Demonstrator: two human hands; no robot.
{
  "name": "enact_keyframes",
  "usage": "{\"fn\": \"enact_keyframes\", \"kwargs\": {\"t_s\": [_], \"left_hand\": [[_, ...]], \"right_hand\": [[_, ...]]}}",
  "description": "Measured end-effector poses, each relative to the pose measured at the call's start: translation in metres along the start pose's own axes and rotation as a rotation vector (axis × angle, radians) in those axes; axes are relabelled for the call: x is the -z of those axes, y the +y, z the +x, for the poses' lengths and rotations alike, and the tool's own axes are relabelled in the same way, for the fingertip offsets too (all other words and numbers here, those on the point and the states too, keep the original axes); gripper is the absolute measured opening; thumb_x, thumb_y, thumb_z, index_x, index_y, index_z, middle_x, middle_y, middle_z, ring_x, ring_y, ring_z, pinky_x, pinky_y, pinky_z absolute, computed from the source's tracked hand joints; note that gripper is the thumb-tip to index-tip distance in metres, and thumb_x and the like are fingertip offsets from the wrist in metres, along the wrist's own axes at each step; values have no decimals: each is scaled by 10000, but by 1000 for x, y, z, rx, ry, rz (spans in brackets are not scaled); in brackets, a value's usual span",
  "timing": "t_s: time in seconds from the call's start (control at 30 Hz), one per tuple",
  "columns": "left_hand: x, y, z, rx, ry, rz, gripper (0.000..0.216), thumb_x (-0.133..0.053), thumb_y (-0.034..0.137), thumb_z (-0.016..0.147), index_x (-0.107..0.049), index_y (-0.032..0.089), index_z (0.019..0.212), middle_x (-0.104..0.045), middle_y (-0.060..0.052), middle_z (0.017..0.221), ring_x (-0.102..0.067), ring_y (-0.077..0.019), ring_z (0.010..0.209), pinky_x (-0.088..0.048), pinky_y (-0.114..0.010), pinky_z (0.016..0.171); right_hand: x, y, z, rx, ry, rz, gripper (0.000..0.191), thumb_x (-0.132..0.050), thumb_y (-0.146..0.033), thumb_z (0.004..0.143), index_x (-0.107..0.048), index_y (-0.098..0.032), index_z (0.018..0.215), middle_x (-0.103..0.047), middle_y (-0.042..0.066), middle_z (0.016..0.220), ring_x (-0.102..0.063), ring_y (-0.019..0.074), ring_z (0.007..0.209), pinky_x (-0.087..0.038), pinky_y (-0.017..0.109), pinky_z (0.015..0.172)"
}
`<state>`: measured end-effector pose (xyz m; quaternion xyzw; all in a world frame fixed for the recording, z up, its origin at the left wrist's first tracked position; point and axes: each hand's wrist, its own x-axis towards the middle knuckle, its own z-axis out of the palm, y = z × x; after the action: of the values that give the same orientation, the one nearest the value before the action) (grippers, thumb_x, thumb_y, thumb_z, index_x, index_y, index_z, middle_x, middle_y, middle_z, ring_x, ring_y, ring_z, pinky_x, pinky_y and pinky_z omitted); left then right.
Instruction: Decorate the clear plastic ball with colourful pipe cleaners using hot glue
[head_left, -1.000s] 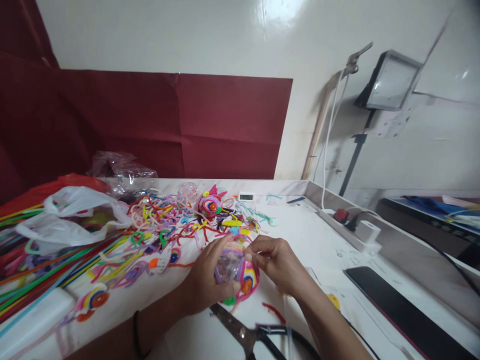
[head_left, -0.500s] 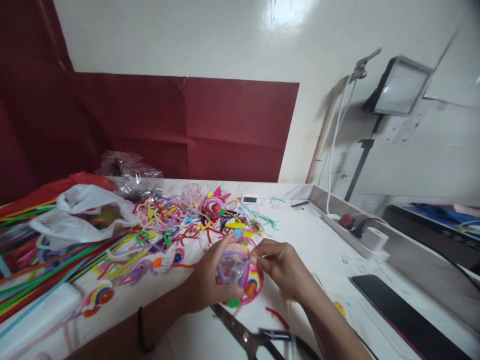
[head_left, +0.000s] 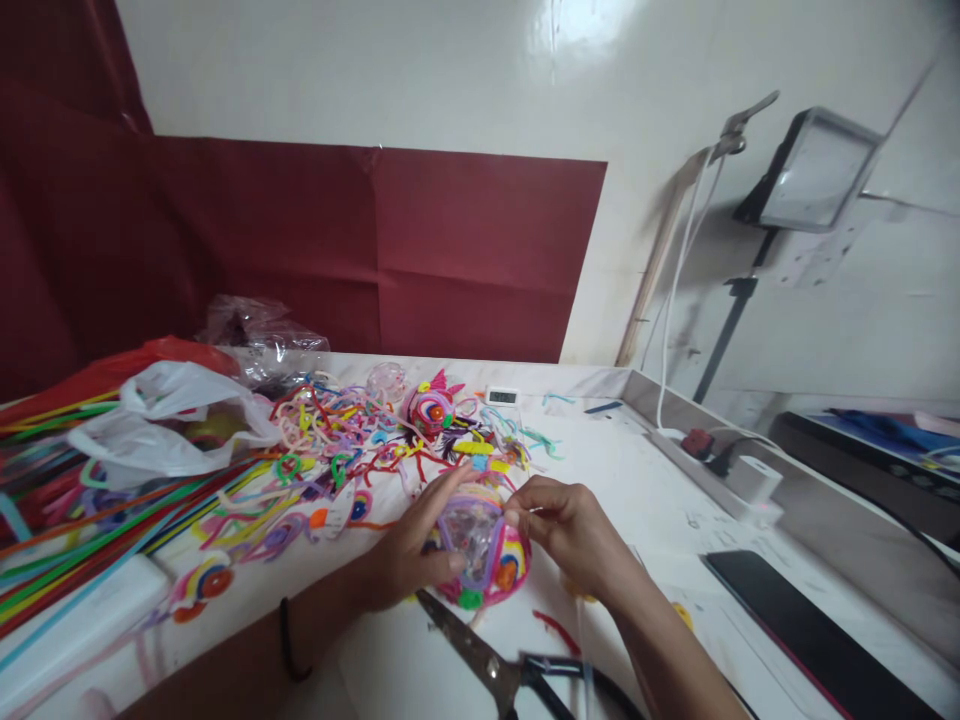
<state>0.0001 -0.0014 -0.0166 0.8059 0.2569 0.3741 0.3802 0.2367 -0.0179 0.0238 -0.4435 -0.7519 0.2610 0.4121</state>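
Note:
A clear plastic ball (head_left: pixel 472 535) trimmed with coloured pipe cleaners sits between my hands, a purple outline framing its see-through front. My left hand (head_left: pixel 409 550) grips its left side, thumb across the front and fingers behind. At the upper right edge, my right hand (head_left: pixel 559 520) pinches; the fingertips hide what exactly they hold, though it is on the ball's pipe-cleaner trim. Scissors (head_left: pixel 491 665) with dark handles lie just below the ball, and a short red pipe cleaner piece (head_left: pixel 556 632) rests beside them.
Behind the ball stands a pink decorated ball (head_left: pixel 433 405) among loose pipe cleaner scraps (head_left: pixel 337 425). Bundled pipe cleaners (head_left: pixel 112 540) and a white plastic bag (head_left: pixel 172 420) lie left. A small digital display (head_left: pixel 502 397) is at the back; a black phone (head_left: pixel 810 620) lies right.
My left thumb has shifted up and left on the ball, baring more of the purple outline. The ball's clear front shows more fully. My right hand keeps pinching at the upper right edge.

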Motion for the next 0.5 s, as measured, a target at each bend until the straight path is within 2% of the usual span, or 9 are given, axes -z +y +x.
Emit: {"fn": "enact_keyframes", "kwargs": {"t_s": [0.17, 0.37, 0.5], "left_hand": [[1, -3, 4, 71, 0, -156, 771, -443, 613, 877, -301, 226, 1528, -340, -73, 1593, -298, -330, 1462, -280, -485, 1179], [2, 2, -2, 63, -28, -202, 902, -656, 536, 804, -226, 258, 1547, -297, -81, 1610, -313, -339, 1454, -298, -492, 1172], [1, 4, -3, 79, -9, -192, 903, -661, 537, 806, -232, 242, 1544, -313, -100, 1601, -319, -340, 1452, -294, -495, 1175]], "right_hand": [[1, 0, -1, -1, 7, -4, 207, -618, -302, 814, -747, -199, 689, -677, 47, 727, -605, 182, 683, -446, 288, 635], [1, 0, -1, -13, 2, 39, 209, -619, -320, 801, -761, -192, 715, -675, 54, 739, -609, 185, 696, -463, 295, 655], [1, 1, -1, -11, 12, 31, 200, -629, -317, 798, -760, -199, 704, -682, 47, 734, -616, 182, 694, -466, 293, 658]]}}
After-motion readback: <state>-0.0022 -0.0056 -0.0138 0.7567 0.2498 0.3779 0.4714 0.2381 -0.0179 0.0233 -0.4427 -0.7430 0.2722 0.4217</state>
